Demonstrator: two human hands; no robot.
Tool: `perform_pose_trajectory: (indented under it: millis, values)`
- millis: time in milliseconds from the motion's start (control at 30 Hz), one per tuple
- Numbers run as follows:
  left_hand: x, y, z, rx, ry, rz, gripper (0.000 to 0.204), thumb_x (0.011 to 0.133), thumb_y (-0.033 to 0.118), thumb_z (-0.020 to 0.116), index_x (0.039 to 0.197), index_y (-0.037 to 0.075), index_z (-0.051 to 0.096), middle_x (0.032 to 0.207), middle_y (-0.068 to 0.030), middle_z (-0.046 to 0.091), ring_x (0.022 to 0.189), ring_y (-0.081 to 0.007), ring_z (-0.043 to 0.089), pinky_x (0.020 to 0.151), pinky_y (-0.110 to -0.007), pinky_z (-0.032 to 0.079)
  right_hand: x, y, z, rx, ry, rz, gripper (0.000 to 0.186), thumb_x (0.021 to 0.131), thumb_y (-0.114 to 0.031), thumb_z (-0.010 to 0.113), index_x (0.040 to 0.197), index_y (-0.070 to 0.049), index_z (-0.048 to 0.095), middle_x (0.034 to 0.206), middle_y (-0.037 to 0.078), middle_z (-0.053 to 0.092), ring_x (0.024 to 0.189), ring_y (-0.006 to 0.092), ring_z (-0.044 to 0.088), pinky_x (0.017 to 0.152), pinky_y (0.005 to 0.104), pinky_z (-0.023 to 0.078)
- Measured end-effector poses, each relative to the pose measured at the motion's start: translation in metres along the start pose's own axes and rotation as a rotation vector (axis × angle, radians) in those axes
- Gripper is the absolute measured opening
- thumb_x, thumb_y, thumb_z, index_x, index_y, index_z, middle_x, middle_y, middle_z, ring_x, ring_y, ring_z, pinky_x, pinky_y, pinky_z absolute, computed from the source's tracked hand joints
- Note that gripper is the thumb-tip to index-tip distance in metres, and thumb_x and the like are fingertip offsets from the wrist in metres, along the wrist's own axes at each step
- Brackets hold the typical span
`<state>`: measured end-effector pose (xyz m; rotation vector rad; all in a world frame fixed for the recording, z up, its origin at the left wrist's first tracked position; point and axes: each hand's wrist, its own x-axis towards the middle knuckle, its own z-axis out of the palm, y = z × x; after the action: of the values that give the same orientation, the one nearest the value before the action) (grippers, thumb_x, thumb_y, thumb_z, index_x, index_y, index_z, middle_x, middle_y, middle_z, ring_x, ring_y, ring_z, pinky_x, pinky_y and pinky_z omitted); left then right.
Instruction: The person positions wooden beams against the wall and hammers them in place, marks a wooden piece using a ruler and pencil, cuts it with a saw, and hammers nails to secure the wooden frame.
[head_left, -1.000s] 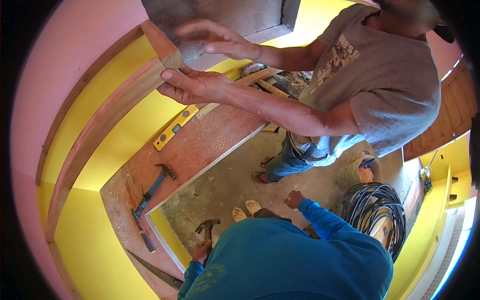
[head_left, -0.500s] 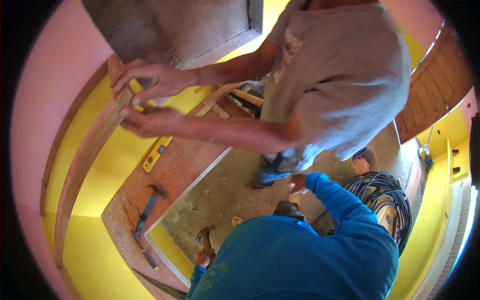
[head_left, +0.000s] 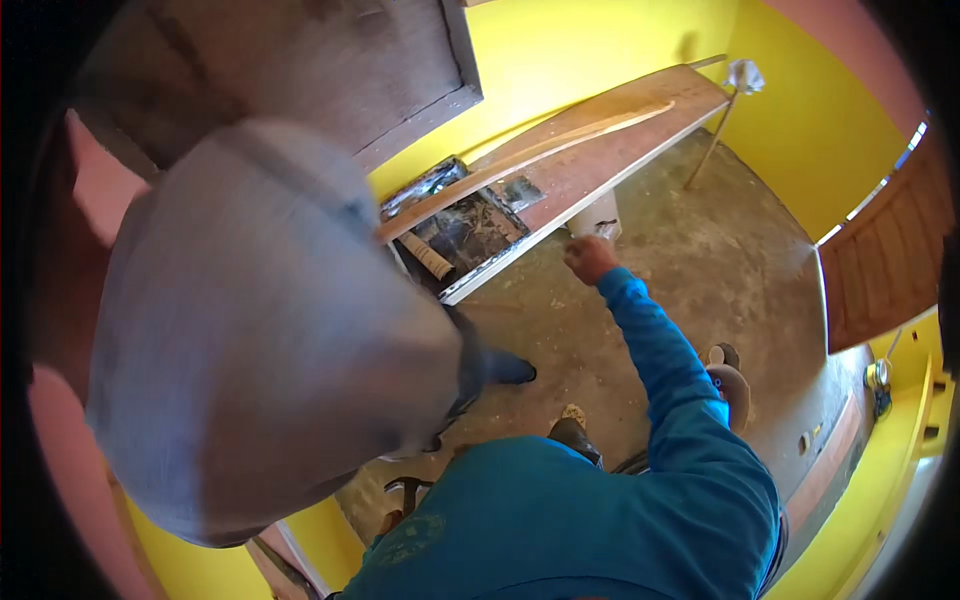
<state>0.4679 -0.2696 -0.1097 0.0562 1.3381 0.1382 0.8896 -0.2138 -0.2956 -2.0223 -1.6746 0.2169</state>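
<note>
My left hand [head_left: 389,522] is low in the picture, mostly hidden by my blue sleeve and shirt, wrapped round a claw hammer [head_left: 408,487] whose dark head sticks up. My right hand [head_left: 592,259] reaches forward, near the front edge of a long reddish-brown bench [head_left: 640,115]. Its fingers are curled; a small dark thing shows just beyond them, and whether they grip it I cannot make out. On the bench lie a long curved wooden strip [head_left: 560,140] and a dark, messy tray [head_left: 470,235] with a pale roll or tube [head_left: 427,256] in it.
A person in a grey shirt [head_left: 260,330] bends close on my left, blurred, blocking much of that side. A thin stick [head_left: 708,150] leans at the bench's far end. A wooden door [head_left: 885,215] stands at the right. A cap [head_left: 733,392] shows beside my right arm.
My view has swung to the right, bringing the long bench in. The person in grey now fills the left side, hands out of sight. My right arm stretches farther forward; the hammer stays in my left hand.
</note>
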Motion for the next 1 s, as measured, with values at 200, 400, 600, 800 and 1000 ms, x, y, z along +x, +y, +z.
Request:
perform_pose_trajectory:
  millis: [200,400,600,800,1000]
  values:
    - [-0.041,-0.014,0.025,-0.161,0.083,0.093,0.028,0.070,0.021,0.059,0.088,0.003,0.047,0.075,-0.0114,0.053,0.063,-0.0219,0.052,0.055,-0.031,0.043,0.114,-0.061,0.041,0.053,-0.047,-0.003,0.022,0.064,-0.022,0.054,0.077,-0.005,0.061,0.073,0.018,0.057,0.071,0.0323,0.055,0.069,0.0379,0.044]
    - [-0.035,0.009,0.020,-0.223,0.085,0.122,0.033,0.070,0.023,0.059,0.093,0.003,0.046,0.075,-0.0135,0.054,0.064,-0.0248,0.053,0.056,-0.033,0.043,0.166,-0.083,0.113,-0.071,-0.250,0.076,0.021,0.068,-0.014,0.046,0.077,0.000,0.060,0.080,0.018,0.057,0.077,0.0327,0.056,0.071,0.0407,0.043]
    - [0.149,-0.172,-0.104,0.620,0.714,0.449,0.040,0.069,0.027,0.058,0.097,0.003,0.045,0.071,-0.0160,0.054,0.062,-0.0286,0.053,0.056,-0.036,0.042,0.208,-0.093,0.174,0.001,-0.237,0.180,0.020,0.072,-0.013,0.041,0.080,-0.003,0.057,0.083,0.020,0.056,0.077,0.0347,0.055,0.068,0.0423,0.045]
    - [0.208,-0.210,-0.063,0.990,0.564,0.265,0.046,0.068,0.031,0.057,0.102,0.003,0.043,0.067,-0.0186,0.055,0.060,-0.0326,0.053,0.055,-0.040,0.042,0.195,-0.100,0.118,-0.094,-0.317,0.138,0.024,0.074,-0.012,0.044,0.095,-0.005,0.051,0.093,0.021,0.053,0.085,0.0349,0.052,0.073,0.0421,0.042]
    - [0.219,-0.186,0.023,0.853,0.654,0.332,0.045,0.068,0.033,0.056,0.101,0.004,0.045,0.063,-0.0192,0.056,0.056,-0.0346,0.053,0.055,-0.042,0.042,0.196,-0.094,0.144,-0.146,-0.380,0.135,0.022,0.072,-0.013,0.049,0.089,0.000,0.053,0.090,0.021,0.054,0.081,0.0344,0.054,0.069,0.0398,0.045]
